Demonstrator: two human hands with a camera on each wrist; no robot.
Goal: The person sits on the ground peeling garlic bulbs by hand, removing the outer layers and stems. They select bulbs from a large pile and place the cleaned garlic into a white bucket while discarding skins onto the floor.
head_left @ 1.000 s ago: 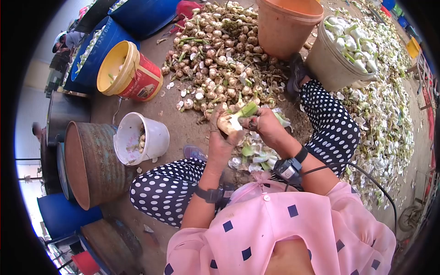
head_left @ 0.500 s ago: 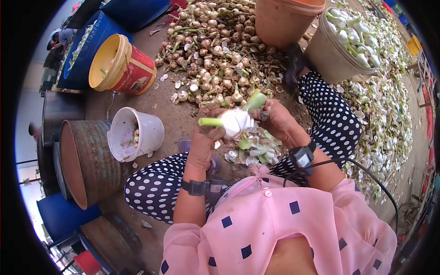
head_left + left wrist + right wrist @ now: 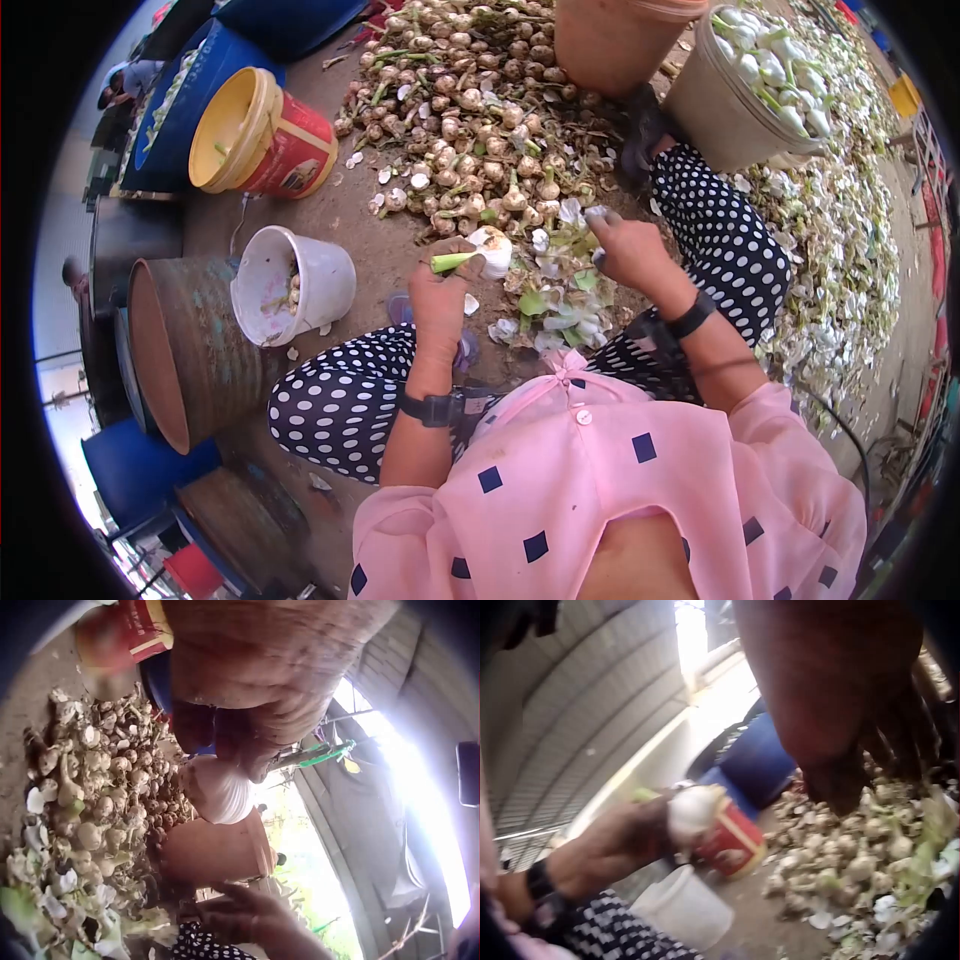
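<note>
left hand: fingers pinching a garlic bulb. right hand, farther right: fingers loosely spread, near garlic skins.

The left grip holds a garlic bulb, the right grip near peelings.

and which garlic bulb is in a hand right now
The white bulb with the green stem, gripped in the left hand; bulbs in the brownish heap lie unheld.

Garlic bulbs in bucket, right of garlic pile; barrel far left.
</note>
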